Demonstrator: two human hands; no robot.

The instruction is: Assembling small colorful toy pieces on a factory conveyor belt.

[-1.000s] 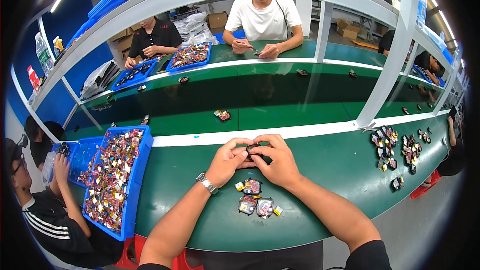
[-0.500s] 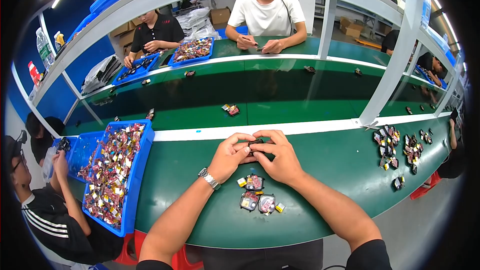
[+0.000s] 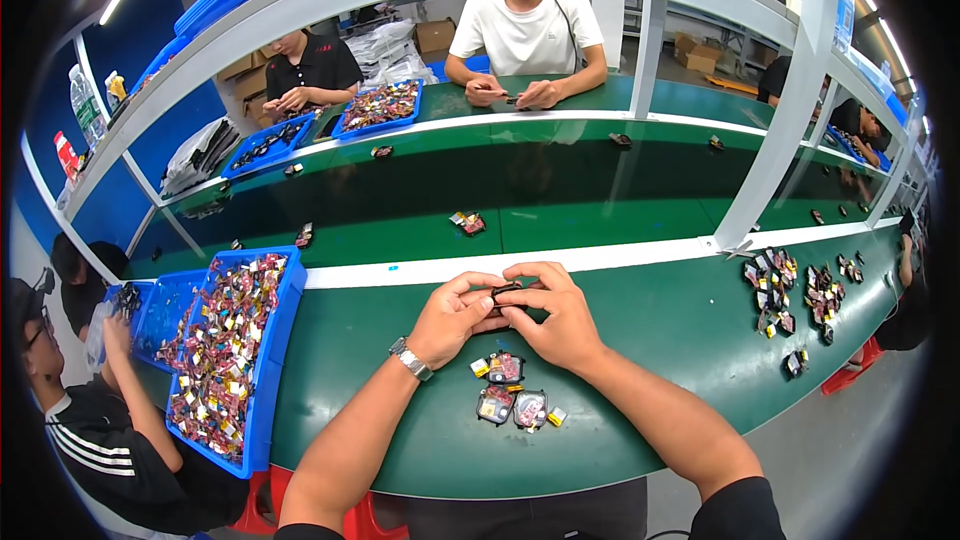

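Observation:
Both my hands meet over the green table near its white far edge. Between them is a small black plastic casing (image 3: 507, 289), mostly covered by fingers. My left hand (image 3: 450, 322), with a metal watch at the wrist, grips its left side. The thumb and fingers of my right hand (image 3: 556, 318) close on it from the right. Just below my hands lie three small dark casings with circuit boards: one upper casing (image 3: 505, 368), one lower left (image 3: 495, 403) and one lower right (image 3: 531, 410). Small yellow-and-white pieces (image 3: 557, 417) stick out beside them.
A blue tray (image 3: 287, 325) heaped with small circuit boards stands at my left, beside a seated co-worker (image 3: 95, 420). Clusters of casings (image 3: 770, 290) lie at right. Beyond the white edge runs a green belt (image 3: 560, 225) with scattered units. A grey post (image 3: 775, 140) rises at right.
My hands keep their hold on the casing, with small finger shifts. Across the belt, the co-worker at far left has brought both hands together above a blue tray. The view has shifted slightly.

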